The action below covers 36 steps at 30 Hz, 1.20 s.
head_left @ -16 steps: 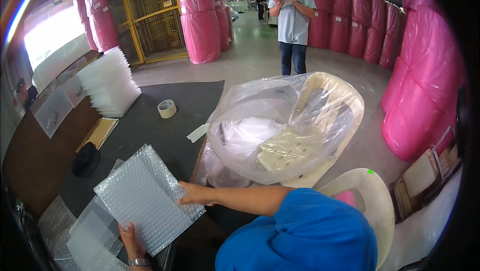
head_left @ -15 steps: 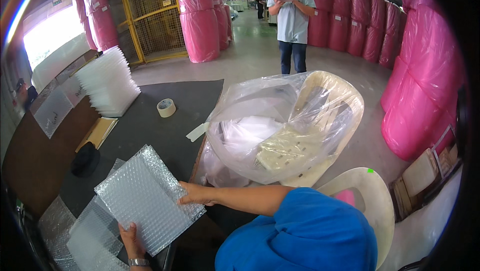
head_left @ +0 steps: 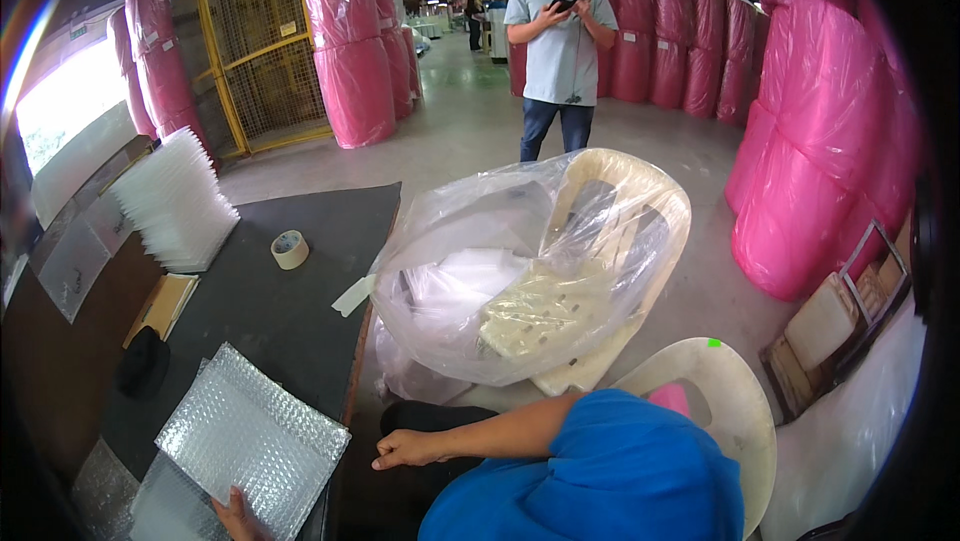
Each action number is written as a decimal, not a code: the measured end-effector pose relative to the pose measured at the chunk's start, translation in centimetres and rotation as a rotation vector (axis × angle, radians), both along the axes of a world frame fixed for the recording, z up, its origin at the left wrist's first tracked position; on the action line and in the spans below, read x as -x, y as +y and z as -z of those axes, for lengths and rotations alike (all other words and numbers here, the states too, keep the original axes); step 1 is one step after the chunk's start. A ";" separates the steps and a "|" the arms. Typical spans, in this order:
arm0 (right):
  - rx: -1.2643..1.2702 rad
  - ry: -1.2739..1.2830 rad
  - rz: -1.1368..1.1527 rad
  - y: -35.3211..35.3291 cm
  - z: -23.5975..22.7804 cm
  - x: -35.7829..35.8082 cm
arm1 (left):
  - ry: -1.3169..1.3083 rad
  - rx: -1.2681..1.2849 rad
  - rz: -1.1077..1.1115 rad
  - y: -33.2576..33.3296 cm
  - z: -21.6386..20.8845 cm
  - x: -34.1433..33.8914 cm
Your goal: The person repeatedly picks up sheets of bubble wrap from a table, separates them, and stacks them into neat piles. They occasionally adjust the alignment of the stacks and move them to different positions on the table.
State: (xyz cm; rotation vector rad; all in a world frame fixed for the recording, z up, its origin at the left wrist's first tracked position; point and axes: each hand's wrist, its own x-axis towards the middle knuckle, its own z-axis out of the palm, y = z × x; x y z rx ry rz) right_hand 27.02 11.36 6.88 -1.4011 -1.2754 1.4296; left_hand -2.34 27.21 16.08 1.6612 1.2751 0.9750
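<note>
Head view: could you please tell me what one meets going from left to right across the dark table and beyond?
Stack of clear bags → tape roll → plastic-wrapped chair → pink rolls.

Left hand (head_left: 235, 516) under a bubble sheet (head_left: 252, 438) at 7 o'clock, right hand (head_left: 405, 449) loose just beside it, tape (head_left: 290, 249) at 10 o'clock, bagged chair (head_left: 540, 271) in the middle.

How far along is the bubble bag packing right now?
Done: some clear bags lie inside the big plastic bag over the chair. In hand: the left hand holds one bubble bag at its lower edge; the right hand is off it, at the table edge. Left: the fanned stack at the far end looks untouched.
</note>
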 end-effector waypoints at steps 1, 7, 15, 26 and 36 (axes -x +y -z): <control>-0.058 -0.016 0.000 0.5 0.9 0.0 | 0.145 -0.097 0.074 1.9 2.2 1.9; -0.084 0.304 0.163 -0.3 -4.6 1.0 | -0.200 0.137 0.171 3.9 4.6 2.9; -0.353 0.457 0.077 0.4 -8.2 1.7 | -0.414 0.155 0.405 -2.4 0.5 -2.0; -0.372 0.670 0.992 -1.9 -11.5 -12.6 | -0.533 0.286 0.213 -0.5 0.2 -1.6; -0.644 0.804 1.423 -8.8 -10.4 -21.2 | -0.616 0.329 0.218 -1.6 -1.4 -1.4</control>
